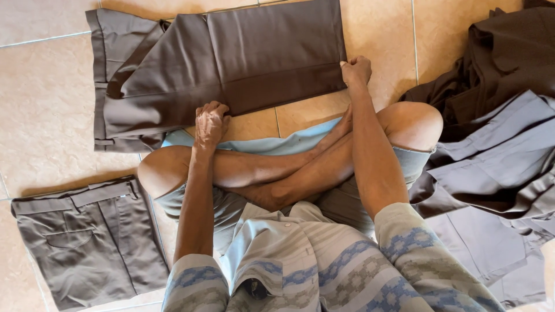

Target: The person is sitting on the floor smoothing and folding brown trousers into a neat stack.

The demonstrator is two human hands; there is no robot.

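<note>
Brown trousers [231,63] lie flat on the tiled floor in front of me, waistband to the left, legs folded over. My left hand [210,123] is closed on the near edge of the trousers at the middle. My right hand [355,70] pinches the near right corner of the leg end. I sit cross-legged, my knees just below the garment.
A folded grey-brown pair of shorts [92,237] lies at the lower left. A heap of unfolded brown and grey garments [497,138] fills the right side. Beige floor tiles [40,115] surround everything.
</note>
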